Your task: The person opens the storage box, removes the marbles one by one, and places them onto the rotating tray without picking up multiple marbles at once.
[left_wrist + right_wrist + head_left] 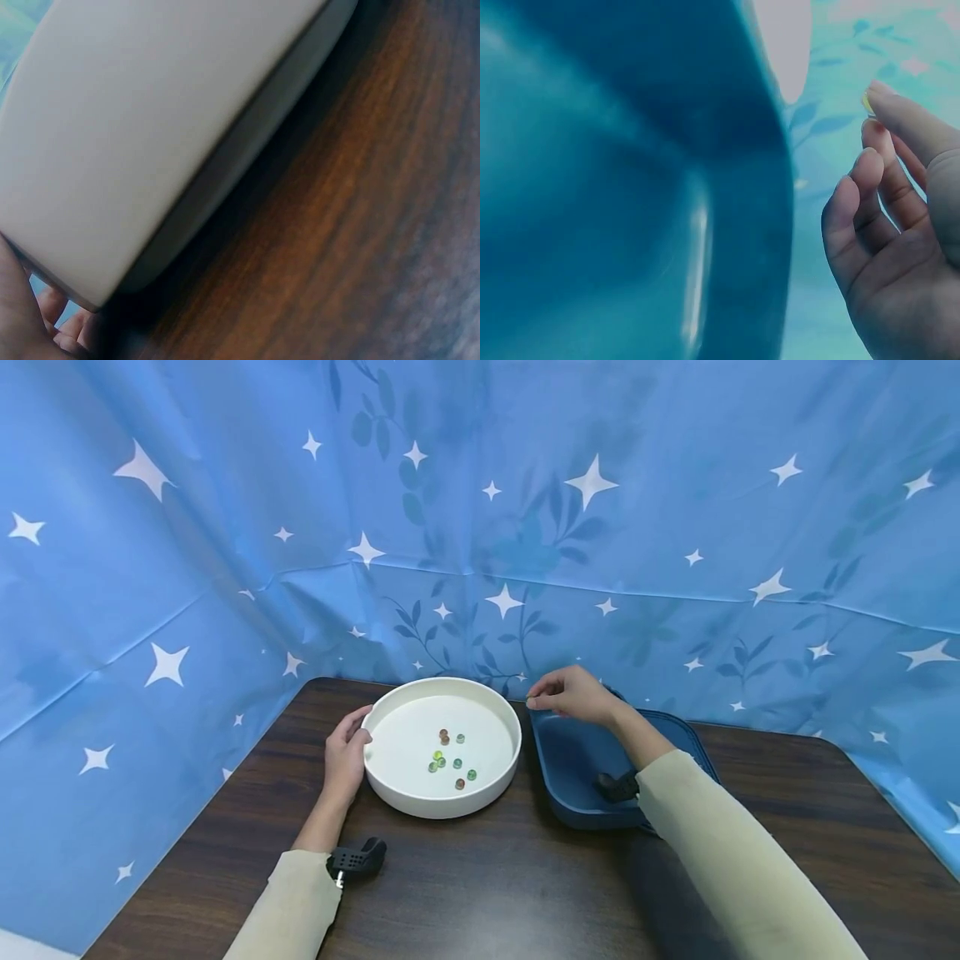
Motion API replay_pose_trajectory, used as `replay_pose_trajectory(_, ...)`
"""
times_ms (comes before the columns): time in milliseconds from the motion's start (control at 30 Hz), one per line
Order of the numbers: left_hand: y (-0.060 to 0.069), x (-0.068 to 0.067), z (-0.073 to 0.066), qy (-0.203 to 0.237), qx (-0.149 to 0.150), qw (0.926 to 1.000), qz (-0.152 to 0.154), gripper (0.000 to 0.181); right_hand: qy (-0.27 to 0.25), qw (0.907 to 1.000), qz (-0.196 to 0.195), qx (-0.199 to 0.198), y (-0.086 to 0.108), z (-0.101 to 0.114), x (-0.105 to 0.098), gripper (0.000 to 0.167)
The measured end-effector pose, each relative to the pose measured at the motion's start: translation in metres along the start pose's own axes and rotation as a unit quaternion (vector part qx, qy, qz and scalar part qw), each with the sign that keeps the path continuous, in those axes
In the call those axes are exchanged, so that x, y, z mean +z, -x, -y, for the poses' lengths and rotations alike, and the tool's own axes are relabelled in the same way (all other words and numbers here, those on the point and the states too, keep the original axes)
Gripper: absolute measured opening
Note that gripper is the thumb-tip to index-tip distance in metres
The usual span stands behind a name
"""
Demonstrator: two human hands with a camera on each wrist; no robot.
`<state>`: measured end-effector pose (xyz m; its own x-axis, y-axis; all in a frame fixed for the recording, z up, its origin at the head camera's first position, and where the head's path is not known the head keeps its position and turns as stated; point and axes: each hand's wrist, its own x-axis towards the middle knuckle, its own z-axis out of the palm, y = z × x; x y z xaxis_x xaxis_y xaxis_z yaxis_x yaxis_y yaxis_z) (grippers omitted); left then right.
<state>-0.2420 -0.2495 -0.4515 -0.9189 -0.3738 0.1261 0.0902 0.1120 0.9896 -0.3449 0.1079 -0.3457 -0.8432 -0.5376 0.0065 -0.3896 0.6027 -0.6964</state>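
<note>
A round white tray [442, 806] stands on the table with several small glass marbles [460, 783] on its floor, some green, some reddish brown. My left hand [346, 757] grips the tray's left side, its thumb near the rim. In the left wrist view, fingertips [67, 330] show past the tray's wall [142, 135]. Above the far left corner of a blue rectangular bin [558, 777], my right hand [573, 693] pinches a small yellow marble [867, 101] between thumb and forefinger. Most of that marble is hidden by the fingertips.
The dark wood table [480, 877] carries both containers side by side, with a narrow gap between them. A blue curtain with white stars [480, 527] hangs close behind the table. Black wrist cameras [358, 857] sit on both wrists; my right forearm crosses over the bin.
</note>
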Motion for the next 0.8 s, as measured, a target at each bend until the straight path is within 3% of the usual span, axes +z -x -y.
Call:
replay_pose_trajectory(167, 0.0, -0.001, 0.0, -0.005, 0.002, 1.0, -0.002, 0.053, -0.004, 0.9999, -0.009, -0.011, -0.005, 0.02, 0.012, 0.022)
replay_pose_trajectory(433, -0.001, 0.0, 0.002, -0.003, 0.006, 1.0, 0.0, 0.053, -0.015, 0.9996, -0.021, 0.014, -0.017, 0.038, 0.038, 0.022)
replay_pose_trajectory(800, 0.015, 0.0, -0.03, -0.002, -0.022, 0.9997, 0.012, 0.055, -0.042, 0.9987, -0.014, 0.025, -0.042, 0.051, 0.08, 0.018)
